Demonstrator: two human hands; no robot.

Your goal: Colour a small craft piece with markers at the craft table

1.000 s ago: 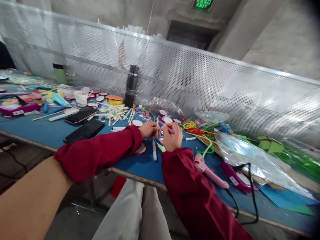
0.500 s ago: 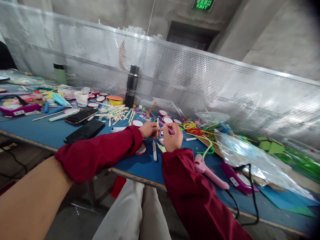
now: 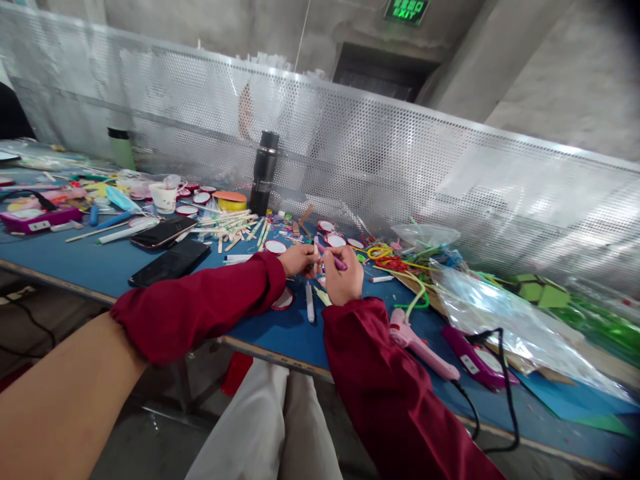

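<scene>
Over the blue table [image 3: 270,333], my left hand [image 3: 299,260] is closed on a short pale craft stick [image 3: 316,259] held upright. Close beside it, my right hand [image 3: 344,277] grips a purple marker [image 3: 339,264] like a pen, its tip end by the stick. The exact contact is hidden by the fingers. Below the hands lie a white marker [image 3: 309,303] and a pale yellow-green pointed piece [image 3: 323,297]. A round white disc with a red rim [image 3: 283,299] is partly under my left sleeve.
To the left are two phones [image 3: 170,262], a pile of craft sticks [image 3: 233,225], a cup [image 3: 163,197] and a black bottle [image 3: 265,172]. A pink glue gun [image 3: 423,347], a purple power strip [image 3: 477,360] with a cable, and plastic film [image 3: 500,320] lie right.
The marker and my right hand have shifted very slightly left, against the stick. My left hand stays in place.
</scene>
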